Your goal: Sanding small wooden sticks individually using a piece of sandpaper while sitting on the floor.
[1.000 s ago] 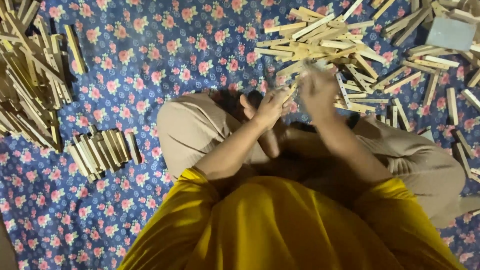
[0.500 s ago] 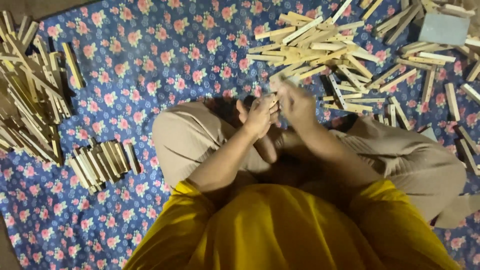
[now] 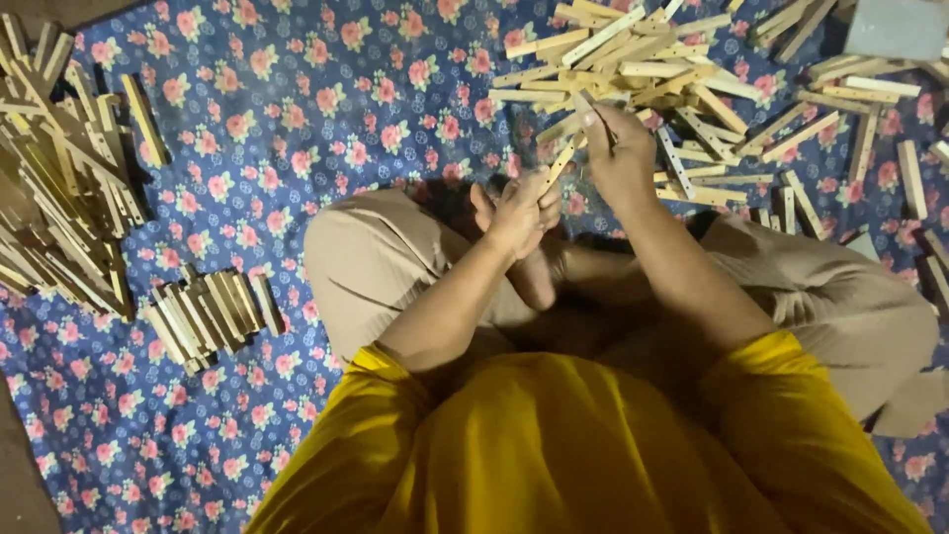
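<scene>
loose wooden sticks (image 3: 652,74) lie ahead on the cloth (image 3: 326,109), a stacked pile (image 3: 59,188) far left, a small row (image 3: 213,316) beside it

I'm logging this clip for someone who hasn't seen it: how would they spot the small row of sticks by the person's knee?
Start from the blue flowered cloth covering the floor, then find the big loose heap of sticks at its left edge. Just right of and below that heap lies the small row of sticks. Unlike the jumbled heaps, its few sticks lie side by side, neatly lined up.

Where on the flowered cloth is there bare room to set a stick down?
Bare cloth lies between the left heap and the scattered sticks; more shows below the neat row. Around the scattered sticks it is crowded.
</scene>
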